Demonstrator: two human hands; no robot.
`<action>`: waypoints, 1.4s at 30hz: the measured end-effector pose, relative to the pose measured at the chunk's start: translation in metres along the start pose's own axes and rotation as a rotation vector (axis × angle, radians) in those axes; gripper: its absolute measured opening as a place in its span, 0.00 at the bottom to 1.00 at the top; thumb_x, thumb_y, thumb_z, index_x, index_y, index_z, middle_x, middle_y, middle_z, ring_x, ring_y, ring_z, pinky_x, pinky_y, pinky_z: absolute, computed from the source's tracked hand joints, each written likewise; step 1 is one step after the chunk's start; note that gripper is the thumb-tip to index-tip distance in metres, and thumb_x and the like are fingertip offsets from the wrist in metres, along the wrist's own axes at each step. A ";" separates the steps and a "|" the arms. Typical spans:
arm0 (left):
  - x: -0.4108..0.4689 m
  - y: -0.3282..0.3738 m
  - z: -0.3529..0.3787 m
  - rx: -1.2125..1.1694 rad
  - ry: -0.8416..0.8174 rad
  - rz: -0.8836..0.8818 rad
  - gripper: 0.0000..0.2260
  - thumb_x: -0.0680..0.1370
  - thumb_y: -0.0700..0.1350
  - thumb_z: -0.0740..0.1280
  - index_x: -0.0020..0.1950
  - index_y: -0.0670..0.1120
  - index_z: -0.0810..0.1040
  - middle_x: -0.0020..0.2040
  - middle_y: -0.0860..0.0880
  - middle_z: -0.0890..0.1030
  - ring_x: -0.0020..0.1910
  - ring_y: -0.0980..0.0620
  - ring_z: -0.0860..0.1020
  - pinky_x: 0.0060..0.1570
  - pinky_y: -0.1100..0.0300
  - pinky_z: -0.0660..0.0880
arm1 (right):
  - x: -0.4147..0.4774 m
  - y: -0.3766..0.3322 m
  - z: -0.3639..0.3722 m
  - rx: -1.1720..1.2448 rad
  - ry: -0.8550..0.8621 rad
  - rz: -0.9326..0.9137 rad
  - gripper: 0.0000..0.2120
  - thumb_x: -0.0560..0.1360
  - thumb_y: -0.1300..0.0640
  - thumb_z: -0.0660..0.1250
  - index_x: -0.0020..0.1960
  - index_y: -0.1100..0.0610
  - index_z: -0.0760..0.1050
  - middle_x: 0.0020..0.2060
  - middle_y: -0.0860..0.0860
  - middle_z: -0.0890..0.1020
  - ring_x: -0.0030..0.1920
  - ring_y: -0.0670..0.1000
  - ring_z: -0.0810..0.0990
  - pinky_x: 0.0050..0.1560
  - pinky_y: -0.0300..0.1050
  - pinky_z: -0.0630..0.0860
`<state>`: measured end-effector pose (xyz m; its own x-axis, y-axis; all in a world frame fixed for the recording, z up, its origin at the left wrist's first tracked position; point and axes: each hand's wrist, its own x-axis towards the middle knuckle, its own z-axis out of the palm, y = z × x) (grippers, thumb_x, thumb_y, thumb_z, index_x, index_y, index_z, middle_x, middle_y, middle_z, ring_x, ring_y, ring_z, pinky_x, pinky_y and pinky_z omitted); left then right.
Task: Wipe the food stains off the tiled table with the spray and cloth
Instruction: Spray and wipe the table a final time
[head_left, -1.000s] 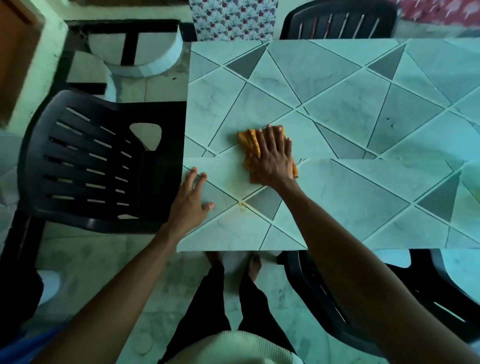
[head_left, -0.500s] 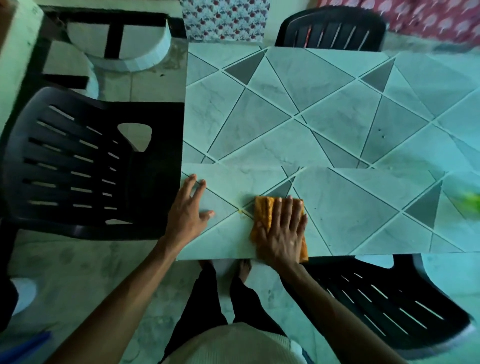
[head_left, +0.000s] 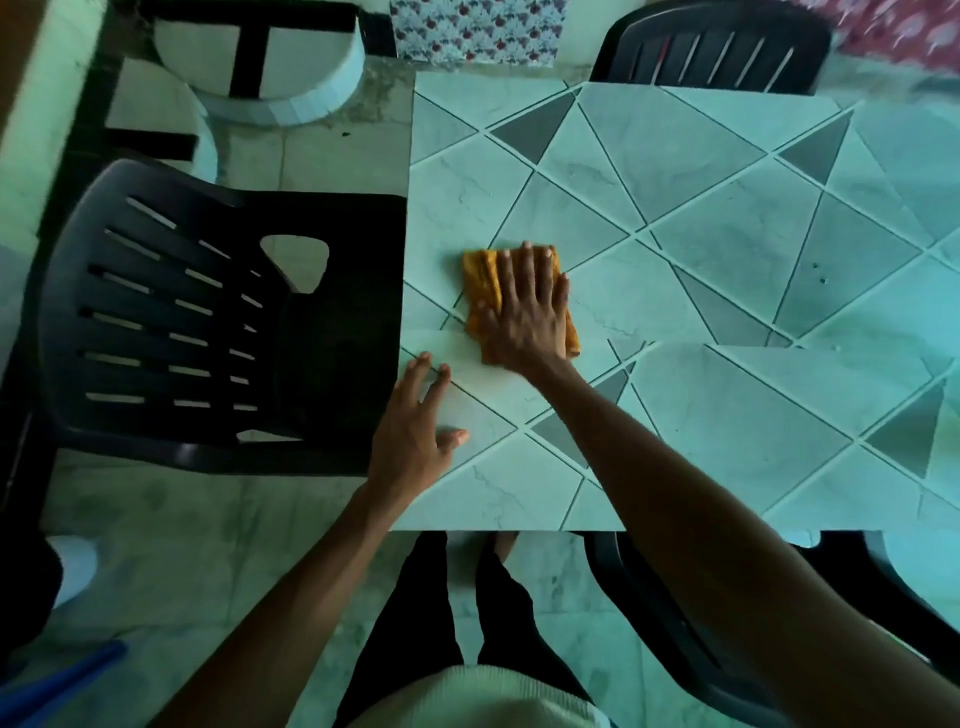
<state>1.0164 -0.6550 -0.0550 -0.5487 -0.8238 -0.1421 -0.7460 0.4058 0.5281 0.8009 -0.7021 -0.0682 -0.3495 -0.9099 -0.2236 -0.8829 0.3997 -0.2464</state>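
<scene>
Cloth (head_left: 480, 291) lies lengthwise toward your near table (head_left: 727, 415) edge under your flat, spread right hand (head_left: 527, 312); left hand (head_left: 415, 431) rests spread at the left edge.

Black plastic chairs (head_left: 208, 322) flank the table; patterned cloth (head_left: 480, 28) behind.

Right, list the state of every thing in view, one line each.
orange cloth: flat on the table, pressed under the right hand
right hand: fingers spread, palm down on the cloth
left hand: open, resting on the table near its left edge
tiled table: a few small dark specks on the right part
black chair: empty, drawn up against the table's left side
</scene>
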 end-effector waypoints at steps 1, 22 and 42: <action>-0.001 -0.001 -0.001 -0.018 -0.015 0.002 0.39 0.72 0.51 0.75 0.78 0.48 0.61 0.81 0.47 0.54 0.79 0.47 0.53 0.74 0.54 0.59 | -0.024 0.004 0.006 -0.011 0.000 -0.058 0.34 0.82 0.37 0.47 0.82 0.52 0.43 0.81 0.56 0.43 0.80 0.60 0.37 0.77 0.66 0.41; 0.000 -0.014 -0.015 -0.144 -0.081 0.028 0.49 0.70 0.51 0.77 0.81 0.44 0.49 0.81 0.49 0.49 0.79 0.53 0.52 0.76 0.59 0.57 | 0.005 -0.022 -0.002 -0.041 0.011 0.066 0.35 0.81 0.36 0.48 0.82 0.51 0.46 0.81 0.55 0.45 0.80 0.61 0.39 0.77 0.65 0.40; 0.000 -0.012 -0.009 0.043 -0.092 0.091 0.44 0.69 0.47 0.78 0.79 0.40 0.58 0.80 0.40 0.53 0.79 0.42 0.52 0.76 0.51 0.58 | -0.121 0.018 0.020 -0.034 0.073 0.312 0.37 0.77 0.37 0.50 0.82 0.51 0.48 0.81 0.55 0.46 0.80 0.60 0.41 0.77 0.66 0.45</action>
<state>1.0290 -0.6636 -0.0538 -0.6456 -0.7439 -0.1729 -0.7062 0.4952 0.5060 0.8334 -0.5829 -0.0641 -0.6255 -0.7500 -0.2151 -0.7391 0.6579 -0.1448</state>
